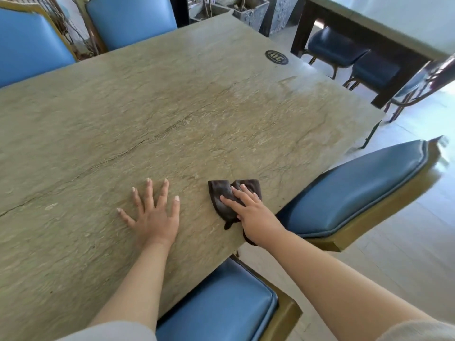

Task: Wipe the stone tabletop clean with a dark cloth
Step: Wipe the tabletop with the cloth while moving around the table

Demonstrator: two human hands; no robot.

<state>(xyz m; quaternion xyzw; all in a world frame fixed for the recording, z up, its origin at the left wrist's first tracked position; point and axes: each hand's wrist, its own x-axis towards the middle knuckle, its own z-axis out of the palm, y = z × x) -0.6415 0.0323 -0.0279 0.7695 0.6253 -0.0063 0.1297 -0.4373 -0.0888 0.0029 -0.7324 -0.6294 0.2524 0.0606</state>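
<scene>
- I have the right hand (256, 212) flat on the dark cloth (222, 198), fingers pressing it onto the desk (172, 107) near the right edge; the grip is a flat press, no pinch.
- Left hand (154, 215) lies beside it, fingers spread, palm down on bare stone, holding nothing.
- Step, I judge: mid-wipe at the near corner.
- Next: push the cloth outward with steady pressure toward the number plaque (276, 57) at the far corner.
</scene>
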